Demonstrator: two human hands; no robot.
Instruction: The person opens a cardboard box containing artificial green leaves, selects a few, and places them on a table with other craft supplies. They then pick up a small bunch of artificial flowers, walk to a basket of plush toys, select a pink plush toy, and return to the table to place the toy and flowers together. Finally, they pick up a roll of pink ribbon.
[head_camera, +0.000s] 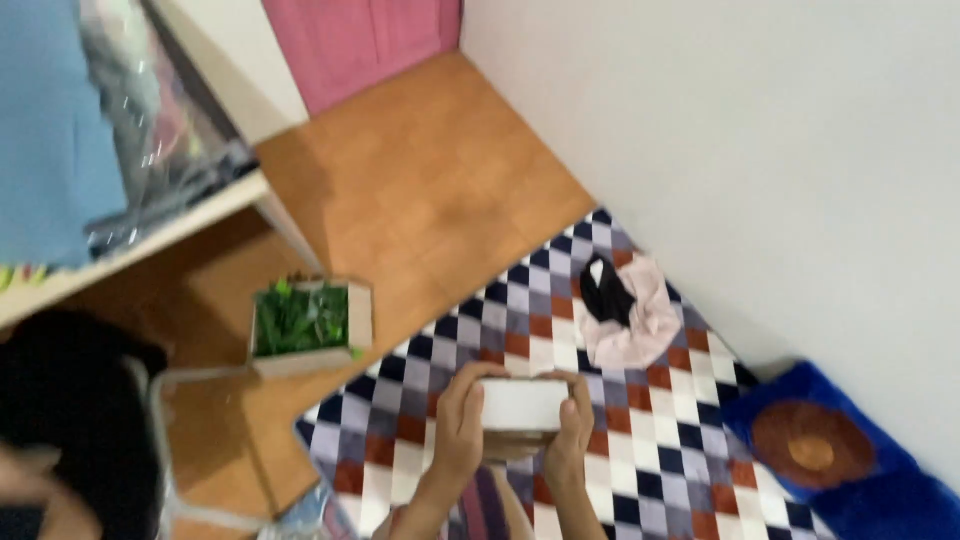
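Both hands are gripping a white box (524, 406) over the checkered rug (640, 470), near its front edge: left hand (459, 420) and right hand (570, 432) are clasping its ends, fingers curled closed

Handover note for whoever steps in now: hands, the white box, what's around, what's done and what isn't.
Left hand: grips the left end of the white box.
Right hand: grips its right end.
Box: held off the floor above the checkered rug, shut as far as the blur shows.
Around: pale cloth with a dark piece on the rug by the wall, a box of green plants on the wooden floor, a blue cushion at right.
Done: box picked up. Left: not set down anywhere.
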